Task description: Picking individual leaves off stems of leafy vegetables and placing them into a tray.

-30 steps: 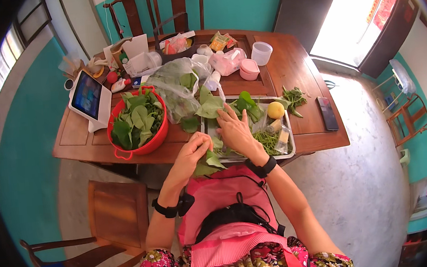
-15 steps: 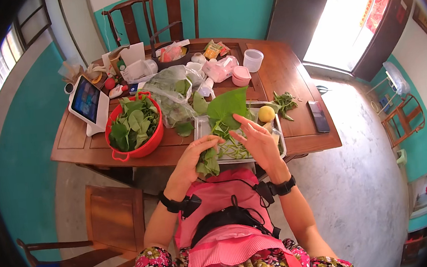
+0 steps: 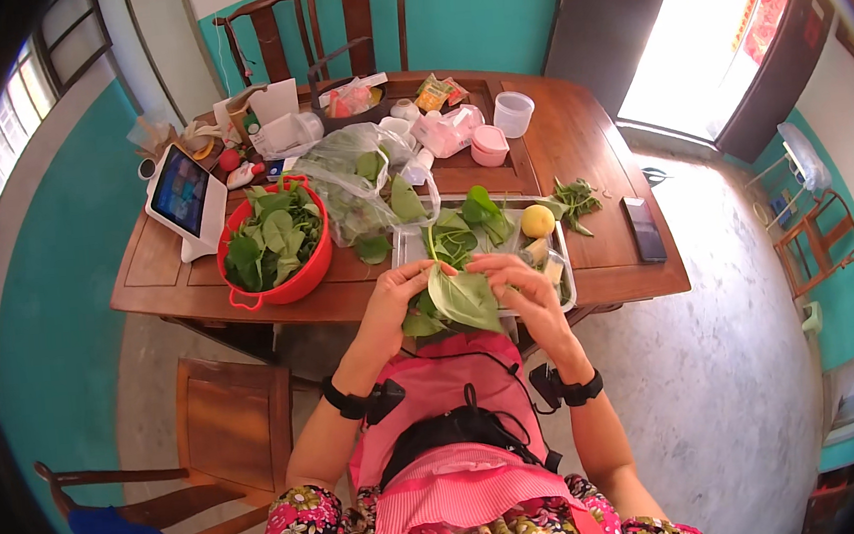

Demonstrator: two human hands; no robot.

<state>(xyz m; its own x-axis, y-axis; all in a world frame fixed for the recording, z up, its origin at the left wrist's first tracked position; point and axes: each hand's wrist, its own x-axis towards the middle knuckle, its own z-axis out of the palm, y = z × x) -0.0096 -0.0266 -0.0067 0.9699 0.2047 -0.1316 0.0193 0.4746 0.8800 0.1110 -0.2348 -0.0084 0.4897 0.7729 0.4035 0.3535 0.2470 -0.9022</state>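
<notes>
My left hand (image 3: 387,308) is closed in a pinch on leafy greens, with several dark green leaves (image 3: 423,319) hanging below its fingers. A broad pale green leaf (image 3: 463,298) on a stem lies between my two hands. My right hand (image 3: 532,297) has its fingertips on that leaf's right edge, thumb and forefinger drawn together. Just beyond is a metal tray (image 3: 569,266) holding stems, leaves and a yellow round fruit (image 3: 537,221). To the left stands a red plastic basket (image 3: 298,285) heaped with leaves (image 3: 269,237).
A clear plastic bag (image 3: 339,163) of greens lies behind the tray. A tablet-like screen (image 3: 184,200) stands at the table's left, a phone (image 3: 644,230) at its right. Stripped greens (image 3: 576,201) lie beside the tray. A wooden chair (image 3: 234,423) is at my lower left.
The large upright leaf over the tray is gone from there; a pale leaf now lies lower between my hands. My right hand has come down, its spread fingers closing onto the leaf.
</notes>
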